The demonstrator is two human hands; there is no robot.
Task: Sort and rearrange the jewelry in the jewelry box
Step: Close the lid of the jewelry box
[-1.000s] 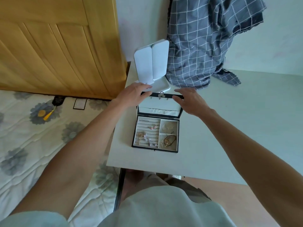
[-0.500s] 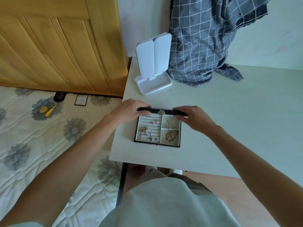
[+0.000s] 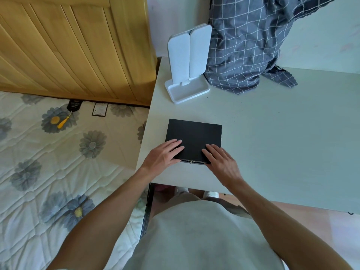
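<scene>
Smooth pale table (image 3: 272, 133); matte black rectangular jewelry box (image 3: 194, 137) shut.

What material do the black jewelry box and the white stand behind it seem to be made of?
Jewelry box: matte black, finely textured lid, probably leatherette or wrapped board; small metal clasp at the front edge. White stand: smooth moulded shape with rounded corners and a slightly grainy surface, likely plastic, though foam cannot be ruled out.
</scene>
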